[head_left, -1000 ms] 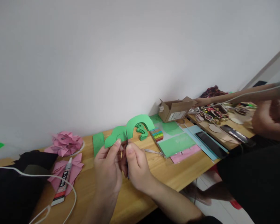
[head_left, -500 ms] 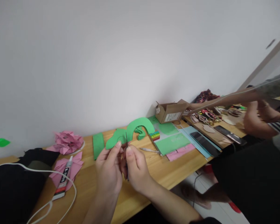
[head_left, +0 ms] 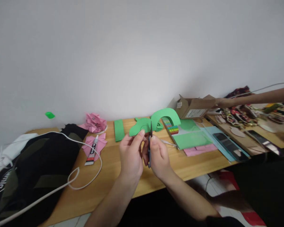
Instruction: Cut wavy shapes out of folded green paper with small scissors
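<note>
My left hand [head_left: 130, 154] pinches a curved piece of green paper [head_left: 156, 119] and holds it up over the wooden table [head_left: 113, 179]. Close beside it, my right hand [head_left: 158, 156] is closed round a small pair of scissors [head_left: 150, 143], whose blades point up into the lower edge of the paper. The two hands touch at the thumbs. The paper arches to the right above the table.
A black bag [head_left: 38, 170] with a white cable [head_left: 80, 170] lies at the left. Pink paper flowers [head_left: 94, 123], a glue tube [head_left: 91, 150], a green strip [head_left: 119, 130], green and pink sheets [head_left: 191, 140], a cardboard box [head_left: 191, 107] and a phone [head_left: 227, 145] lie further on. Another person's arm [head_left: 255, 97] reaches in at the right.
The view has swung left, so the bag now shows more and the hands sit further right. My hands keep the same hold on the paper and scissors.
</note>
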The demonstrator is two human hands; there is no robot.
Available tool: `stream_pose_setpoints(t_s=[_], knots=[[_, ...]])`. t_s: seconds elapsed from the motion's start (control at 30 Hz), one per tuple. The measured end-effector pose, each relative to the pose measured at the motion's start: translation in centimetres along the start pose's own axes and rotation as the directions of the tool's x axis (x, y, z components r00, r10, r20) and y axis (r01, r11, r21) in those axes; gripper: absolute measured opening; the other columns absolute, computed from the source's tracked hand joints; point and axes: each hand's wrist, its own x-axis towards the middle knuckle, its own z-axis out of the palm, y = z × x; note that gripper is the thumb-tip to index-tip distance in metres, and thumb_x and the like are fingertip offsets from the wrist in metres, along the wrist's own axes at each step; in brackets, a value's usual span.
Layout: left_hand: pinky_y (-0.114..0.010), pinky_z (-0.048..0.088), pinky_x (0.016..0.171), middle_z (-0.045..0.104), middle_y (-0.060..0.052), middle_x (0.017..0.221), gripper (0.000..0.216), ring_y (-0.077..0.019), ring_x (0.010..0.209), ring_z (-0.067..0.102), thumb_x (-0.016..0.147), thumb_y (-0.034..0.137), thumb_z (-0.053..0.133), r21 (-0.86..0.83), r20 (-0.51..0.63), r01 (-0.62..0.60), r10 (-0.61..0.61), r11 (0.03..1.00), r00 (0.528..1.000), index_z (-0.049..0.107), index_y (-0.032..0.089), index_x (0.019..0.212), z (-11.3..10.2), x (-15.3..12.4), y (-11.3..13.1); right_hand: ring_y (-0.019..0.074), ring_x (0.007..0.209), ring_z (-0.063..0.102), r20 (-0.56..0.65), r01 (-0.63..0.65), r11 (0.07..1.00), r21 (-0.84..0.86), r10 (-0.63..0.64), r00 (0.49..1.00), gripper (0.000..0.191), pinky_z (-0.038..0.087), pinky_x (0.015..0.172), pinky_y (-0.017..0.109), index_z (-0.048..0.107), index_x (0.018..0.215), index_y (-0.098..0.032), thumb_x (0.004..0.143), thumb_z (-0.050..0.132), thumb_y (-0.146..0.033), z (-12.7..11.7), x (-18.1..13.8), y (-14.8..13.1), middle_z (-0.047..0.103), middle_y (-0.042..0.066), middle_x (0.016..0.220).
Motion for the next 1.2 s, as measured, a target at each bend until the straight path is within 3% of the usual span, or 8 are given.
stream_pose_setpoints(t_s=[0.2, 0.57, 0.73, 1.0, 1.2], knots=[[-0.014, 0.048, 0.05, 0.064, 0.003, 0.055, 0.018, -0.0055, 0.05, 0.058, 0.061, 0.021, 0.081, 0.026, 0.01, -0.022, 0.021, 0.999, 1.0, 0.064, 0.014, 0.06, -0.2, -0.6, 0.3, 0.0073, 0.035, 0.036, 0.009, -0.023, 0.997, 0.067, 0.022, 1.0, 0.046, 0.027, 0.036, 0.021, 0.044, 0.066, -0.021, 0.097, 0.038, -0.055, 0.3, -0.1, -0.1, 0.044, -0.006, 0.042], [-0.015, 0.032, 0.029, 0.06, 0.005, 0.047, 0.019, -0.004, 0.03, 0.044, 0.07, 0.026, 0.075, 0.093, 0.098, -0.102, 0.093, 0.99, 0.991, 0.062, 0.017, 0.059, 0.7, -0.3, 0.7, 0.0081, 0.034, 0.032, 0.067, -0.057, 0.984, 0.166, 0.047, 0.997, 0.044, 0.025, 0.036, 0.021, 0.045, 0.073, -0.022, 0.094, 0.039, -0.06, -0.1, 1.1, -0.3, 0.043, -0.008, 0.042], [-0.016, 0.038, 0.034, 0.062, 0.004, 0.049, 0.017, -0.006, 0.038, 0.051, 0.069, 0.024, 0.077, 0.1, 0.089, -0.141, 0.132, 0.985, 0.987, 0.064, 0.019, 0.058, 1.5, 0.6, 1.3, 0.0087, 0.036, 0.032, 0.079, -0.065, 0.981, 0.182, 0.051, 0.996, 0.046, 0.027, 0.039, 0.023, 0.045, 0.069, -0.022, 0.094, 0.039, -0.06, -0.1, 2.2, -0.5, 0.043, -0.007, 0.043], [-0.017, 0.027, 0.026, 0.057, 0.006, 0.045, 0.024, -0.0036, 0.025, 0.039, 0.073, 0.028, 0.074, 0.13, 0.145, -0.217, 0.198, 0.968, 0.97, 0.06, 0.017, 0.058, 2.6, 2.8, 1.9, 0.0083, 0.034, 0.031, 0.118, -0.043, 0.968, 0.248, 0.014, 0.993, 0.043, 0.025, 0.037, 0.022, 0.045, 0.072, -0.022, 0.094, 0.041, -0.059, 0.3, 5.2, -0.9, 0.042, -0.007, 0.043], [-0.016, 0.029, 0.026, 0.055, 0.006, 0.045, 0.024, -0.0035, 0.028, 0.04, 0.074, 0.03, 0.075, 0.103, 0.112, -0.204, 0.193, 0.973, 0.975, 0.061, 0.017, 0.059, 3.5, 4.4, 1.9, 0.01, 0.037, 0.034, 0.117, -0.014, 0.974, 0.225, -0.012, 0.993, 0.043, 0.028, 0.038, 0.024, 0.047, 0.074, -0.022, 0.095, 0.038, -0.059, 0.3, 7.2, -0.5, 0.044, -0.006, 0.044]])
